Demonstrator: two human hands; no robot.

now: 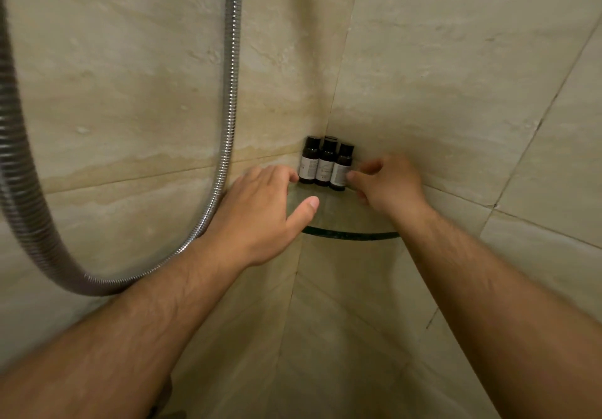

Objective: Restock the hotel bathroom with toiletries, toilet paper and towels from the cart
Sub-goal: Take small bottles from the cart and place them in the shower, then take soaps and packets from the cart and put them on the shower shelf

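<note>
From the head view, three small dark toiletry bottles (326, 165) with pale labels stand upright, side by side and touching, at the back of a glass corner shelf (350, 234) where two beige marble walls (439, 76) meet. A fourth cap peeks out behind them. My left hand (260, 213) lies open, fingers spread, fingertips just beside the leftmost bottle, its grip holding nothing. My right hand (387, 180) has its fingers loosely curled, a fingertip touching the rightmost bottle; I cannot tell whether that grip closes on it. A chrome shower hose (228, 109) hangs looped at my left.
</note>
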